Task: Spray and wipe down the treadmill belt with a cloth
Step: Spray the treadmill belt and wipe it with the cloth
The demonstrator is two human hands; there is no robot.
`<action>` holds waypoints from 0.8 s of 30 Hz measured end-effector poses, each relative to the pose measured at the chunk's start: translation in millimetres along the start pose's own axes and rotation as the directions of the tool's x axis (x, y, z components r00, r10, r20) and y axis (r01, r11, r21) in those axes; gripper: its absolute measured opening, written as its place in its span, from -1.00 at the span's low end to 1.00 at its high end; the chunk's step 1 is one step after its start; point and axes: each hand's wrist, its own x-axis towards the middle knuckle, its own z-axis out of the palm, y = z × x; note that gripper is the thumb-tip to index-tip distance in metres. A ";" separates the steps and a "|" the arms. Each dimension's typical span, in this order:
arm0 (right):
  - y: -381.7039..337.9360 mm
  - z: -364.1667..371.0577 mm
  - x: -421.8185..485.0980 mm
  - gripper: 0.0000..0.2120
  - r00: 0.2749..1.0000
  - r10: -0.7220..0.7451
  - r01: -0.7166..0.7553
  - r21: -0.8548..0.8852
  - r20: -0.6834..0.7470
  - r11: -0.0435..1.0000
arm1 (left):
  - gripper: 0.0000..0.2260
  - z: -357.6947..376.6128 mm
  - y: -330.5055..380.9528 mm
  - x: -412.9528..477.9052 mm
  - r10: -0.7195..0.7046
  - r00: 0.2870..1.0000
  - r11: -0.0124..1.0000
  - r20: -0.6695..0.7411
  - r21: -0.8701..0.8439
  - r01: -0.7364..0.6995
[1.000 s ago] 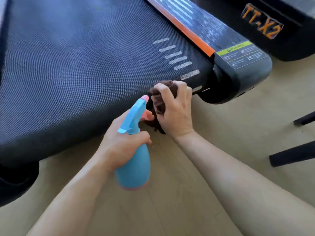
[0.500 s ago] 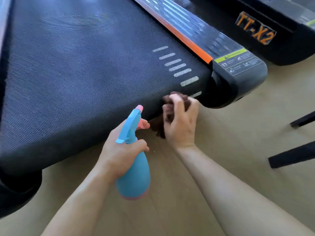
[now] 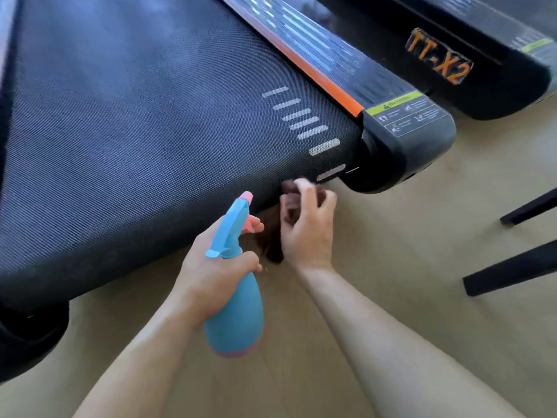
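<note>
The dark woven treadmill belt [image 3: 144,146] fills the upper left, with white dashes near its right rear corner. My right hand [image 3: 307,230] is closed on a dark brown cloth [image 3: 272,236], pressed against the belt's curved rear edge just left of the corner cap. My left hand [image 3: 214,267] grips a blue spray bottle [image 3: 236,312] with a pink nozzle tip, held upright just left of the cloth, its nozzle pointing toward the belt's rear edge. Most of the cloth is hidden under my fingers.
An orange-striped side rail [image 3: 319,64] runs to a black end cap [image 3: 413,146] with a warning label. A second treadmill marked TT-X2 [image 3: 440,61] lies to the right. Black furniture legs [image 3: 512,267] stand on the tan floor [image 3: 407,267] at right.
My right hand with the cloth has slid down off the belt's top surface onto its rear edge. The view has shifted a little; the bottle hand has stayed almost still.
</note>
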 end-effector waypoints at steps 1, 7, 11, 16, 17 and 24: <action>4.9 -2.6 -2.1 -0.67 0.998 -0.049 0.050 -0.020 0.046 0.999 | -0.35 1.7 0.9 0.1 0.001 1.000 1.000 0.003 0.004 -0.001; 28.2 -19.1 55.5 -0.69 0.977 0.119 -0.126 -0.033 -0.176 0.991 | -0.37 2.1 2.4 -4.7 -0.011 1.000 1.000 -0.001 0.015 0.011; 17.0 -14.4 49.7 -0.70 0.974 0.111 -0.126 -0.063 -0.199 0.990 | -0.38 1.3 2.6 -7.0 -0.045 0.999 0.999 -0.008 0.015 0.046; 20.3 -14.5 43.0 -0.68 0.996 -0.073 0.066 -0.128 -0.055 0.990 | -0.36 3.6 7.6 -2.4 -0.044 0.999 0.999 0.000 0.030 0.044; 23.4 -16.1 49.5 -0.68 0.995 -0.058 0.047 -0.140 -0.078 0.989 | -0.37 4.3 9.5 -2.1 -0.046 0.999 0.998 0.003 0.033 0.046; 7.4 -6.7 66.8 -0.71 0.896 0.317 -0.318 0.049 -0.311 0.947 | -0.38 -1.5 6.0 -4.7 -0.050 0.999 0.998 0.004 0.037 0.050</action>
